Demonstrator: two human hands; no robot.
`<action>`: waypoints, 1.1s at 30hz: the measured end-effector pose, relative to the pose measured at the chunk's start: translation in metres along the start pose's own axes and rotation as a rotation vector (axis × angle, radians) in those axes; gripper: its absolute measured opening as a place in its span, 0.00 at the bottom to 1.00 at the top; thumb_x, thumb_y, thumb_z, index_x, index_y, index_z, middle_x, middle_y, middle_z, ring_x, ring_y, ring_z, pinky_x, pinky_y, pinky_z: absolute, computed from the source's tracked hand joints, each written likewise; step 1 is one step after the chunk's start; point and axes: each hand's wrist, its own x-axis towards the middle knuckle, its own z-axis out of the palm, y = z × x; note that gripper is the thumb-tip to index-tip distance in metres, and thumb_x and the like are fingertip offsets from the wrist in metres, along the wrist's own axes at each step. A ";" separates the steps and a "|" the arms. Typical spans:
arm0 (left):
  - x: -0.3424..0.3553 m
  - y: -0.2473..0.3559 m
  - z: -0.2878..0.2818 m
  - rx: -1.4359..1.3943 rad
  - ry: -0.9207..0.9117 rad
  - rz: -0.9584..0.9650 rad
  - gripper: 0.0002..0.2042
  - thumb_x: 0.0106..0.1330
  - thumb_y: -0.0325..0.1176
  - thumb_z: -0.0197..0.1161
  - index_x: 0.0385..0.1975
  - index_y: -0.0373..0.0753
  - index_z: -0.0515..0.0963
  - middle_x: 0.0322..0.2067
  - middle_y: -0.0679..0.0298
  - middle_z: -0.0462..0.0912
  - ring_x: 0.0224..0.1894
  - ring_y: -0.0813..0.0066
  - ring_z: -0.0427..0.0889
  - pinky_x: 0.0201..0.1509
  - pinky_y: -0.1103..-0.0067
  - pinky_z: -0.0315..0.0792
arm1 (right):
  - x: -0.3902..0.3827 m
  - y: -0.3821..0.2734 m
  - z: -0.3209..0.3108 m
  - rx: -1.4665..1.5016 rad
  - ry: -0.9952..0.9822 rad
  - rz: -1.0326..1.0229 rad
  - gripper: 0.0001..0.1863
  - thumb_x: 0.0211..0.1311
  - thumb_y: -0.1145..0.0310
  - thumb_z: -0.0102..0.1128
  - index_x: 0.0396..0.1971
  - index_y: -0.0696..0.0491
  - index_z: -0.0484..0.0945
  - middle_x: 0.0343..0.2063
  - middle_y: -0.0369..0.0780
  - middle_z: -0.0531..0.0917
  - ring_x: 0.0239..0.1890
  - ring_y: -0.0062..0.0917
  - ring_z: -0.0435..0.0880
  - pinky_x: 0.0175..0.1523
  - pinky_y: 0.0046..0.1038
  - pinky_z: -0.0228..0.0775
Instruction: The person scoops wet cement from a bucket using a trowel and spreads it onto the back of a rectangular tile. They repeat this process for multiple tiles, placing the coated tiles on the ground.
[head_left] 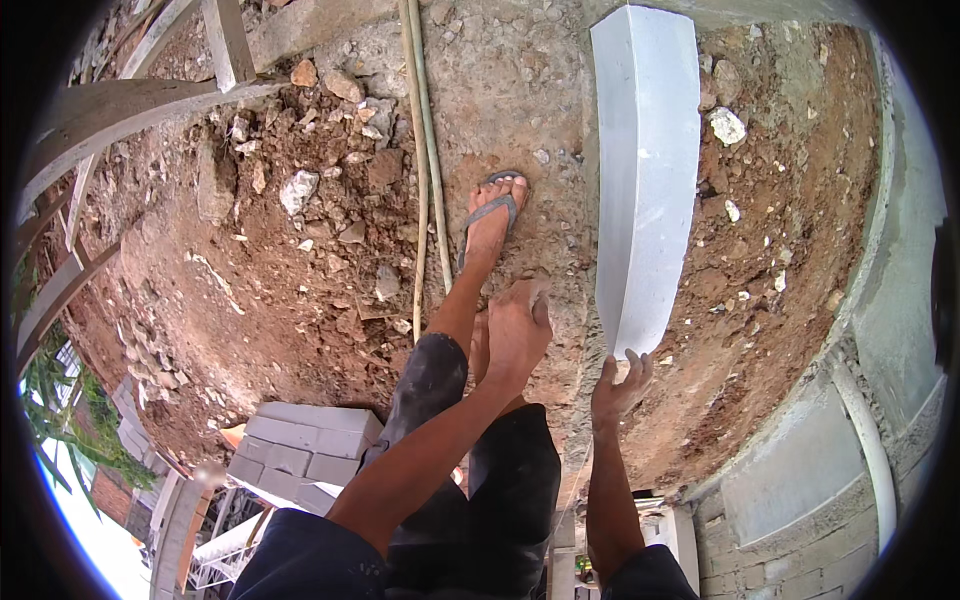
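Note:
A low, straight row of smooth pale grey blocks [662, 190] runs from the far edge down toward me, right of centre. My right hand [621, 391] is at its near end, fingers apart, with the fingertips at the lower edge of the end block. Left of the row, my left hand [518, 328] hovers over the ground by my knees with its fingers curled in. Whatever the left fingers hold, if anything, is hidden. My foot in a dark flip-flop [492, 212] rests on the bare strip beside the row.
Two long thin poles [420, 170] lie left of my foot. Loose soil with stones [299, 191] spreads beyond them. Grey blocks [300, 445] are stacked at lower left, under wooden beams [110, 110] farther up. At right are a block wall [800, 550] and a pale pipe [868, 450].

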 end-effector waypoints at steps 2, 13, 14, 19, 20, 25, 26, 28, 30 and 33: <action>-0.018 -0.012 0.009 0.028 -0.034 -0.039 0.14 0.60 0.32 0.64 0.44 0.34 0.79 0.42 0.51 0.82 0.46 0.51 0.79 0.55 0.61 0.66 | 0.000 -0.014 -0.008 -0.026 -0.088 0.034 0.24 0.61 0.60 0.63 0.55 0.52 0.72 0.58 0.51 0.65 0.58 0.51 0.64 0.59 0.55 0.56; -0.044 -0.023 0.043 -0.179 -0.127 -0.258 0.09 0.59 0.31 0.64 0.37 0.35 0.81 0.31 0.53 0.83 0.38 0.53 0.81 0.55 0.63 0.65 | 0.070 -0.034 -0.011 0.044 -0.167 -0.111 0.24 0.62 0.62 0.59 0.58 0.50 0.72 0.60 0.54 0.62 0.63 0.52 0.60 0.63 0.55 0.53; -0.041 -0.021 0.046 -0.251 -0.165 -0.270 0.08 0.59 0.31 0.64 0.36 0.35 0.81 0.28 0.54 0.84 0.36 0.52 0.82 0.54 0.63 0.65 | 0.073 -0.034 -0.012 -0.023 -0.206 -0.193 0.24 0.63 0.60 0.59 0.58 0.50 0.71 0.60 0.54 0.62 0.62 0.52 0.61 0.63 0.55 0.54; -0.034 -0.010 0.049 -0.265 -0.152 -0.267 0.06 0.59 0.32 0.63 0.31 0.36 0.81 0.26 0.53 0.84 0.31 0.51 0.82 0.50 0.63 0.67 | 0.071 -0.034 -0.014 -0.148 -0.267 -0.318 0.28 0.67 0.53 0.58 0.61 0.52 0.68 0.58 0.55 0.63 0.61 0.53 0.63 0.62 0.54 0.56; -0.033 -0.011 0.049 -0.265 -0.101 -0.243 0.06 0.59 0.31 0.63 0.31 0.36 0.81 0.26 0.52 0.84 0.31 0.51 0.82 0.49 0.63 0.68 | 0.071 -0.033 -0.014 -0.083 -0.225 -0.277 0.28 0.67 0.52 0.57 0.61 0.52 0.68 0.58 0.55 0.63 0.61 0.52 0.63 0.62 0.53 0.56; -0.019 -0.011 0.040 -0.306 -0.050 -0.300 0.06 0.59 0.30 0.62 0.30 0.35 0.81 0.28 0.51 0.84 0.31 0.51 0.83 0.46 0.62 0.70 | 0.088 -0.038 -0.009 -0.105 -0.232 -0.192 0.28 0.63 0.62 0.59 0.63 0.52 0.67 0.62 0.56 0.60 0.63 0.53 0.59 0.65 0.54 0.53; -0.016 -0.012 0.038 -0.347 0.001 -0.317 0.06 0.59 0.30 0.62 0.29 0.34 0.81 0.27 0.50 0.84 0.31 0.51 0.83 0.44 0.62 0.71 | 0.089 -0.038 -0.009 -0.128 -0.271 -0.192 0.28 0.61 0.65 0.58 0.63 0.52 0.67 0.63 0.56 0.58 0.64 0.54 0.58 0.65 0.54 0.52; -0.012 -0.014 0.035 -0.392 0.072 -0.389 0.05 0.60 0.29 0.61 0.30 0.34 0.81 0.25 0.50 0.83 0.31 0.50 0.83 0.42 0.62 0.73 | 0.092 -0.055 -0.012 -0.186 -0.325 -0.182 0.29 0.61 0.67 0.58 0.63 0.53 0.67 0.64 0.55 0.56 0.65 0.54 0.56 0.65 0.55 0.51; 0.002 -0.022 0.031 -0.360 0.118 -0.464 0.06 0.61 0.30 0.61 0.31 0.35 0.81 0.24 0.49 0.83 0.31 0.49 0.83 0.41 0.62 0.74 | 0.097 -0.052 -0.012 -0.269 -0.363 -0.198 0.28 0.61 0.68 0.57 0.63 0.52 0.68 0.64 0.55 0.55 0.65 0.54 0.56 0.65 0.54 0.49; 0.013 -0.021 0.023 -0.428 0.147 -0.480 0.06 0.61 0.30 0.60 0.32 0.36 0.82 0.24 0.48 0.82 0.31 0.49 0.83 0.41 0.63 0.74 | 0.103 -0.031 -0.006 -0.252 -0.248 -0.254 0.23 0.62 0.62 0.61 0.57 0.52 0.75 0.60 0.56 0.63 0.64 0.52 0.60 0.65 0.52 0.53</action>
